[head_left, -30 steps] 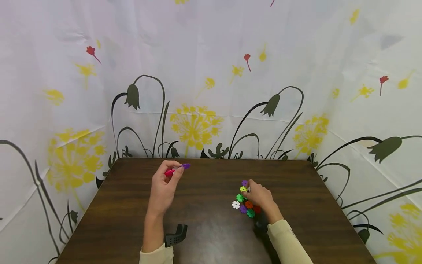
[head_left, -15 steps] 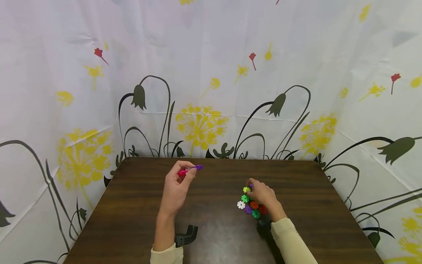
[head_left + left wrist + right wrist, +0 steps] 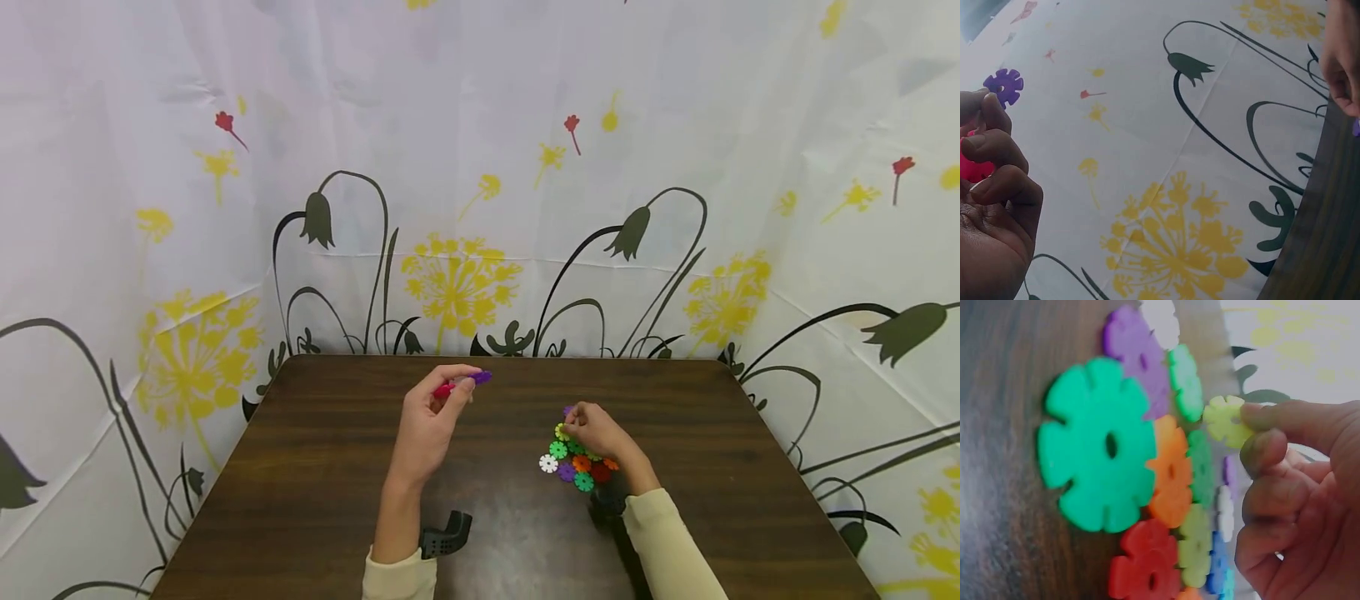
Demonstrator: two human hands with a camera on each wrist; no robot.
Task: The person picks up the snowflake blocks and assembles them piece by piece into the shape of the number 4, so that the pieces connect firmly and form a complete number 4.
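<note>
Nearest, at five o'clock in the head view, flat flower discs (image 3: 582, 463) lie on the brown table (image 3: 517, 542). They have notched edges and a middle hole. I count one red, two orange, two purple, two white and three green; the blue ones are too blurry to count. By them, the right hand (image 3: 597, 429) pinches one yellow disc (image 3: 1224, 420), poking out at nine o'clock in its wrist view. At seven o'clock, the left hand (image 3: 426, 425) pinches a purple disc (image 3: 1005, 87), its thin side running eight to two o'clock, and holds one pink piece (image 3: 443, 389). Farthest hangs flowery white cloth (image 3: 480, 100).
</note>
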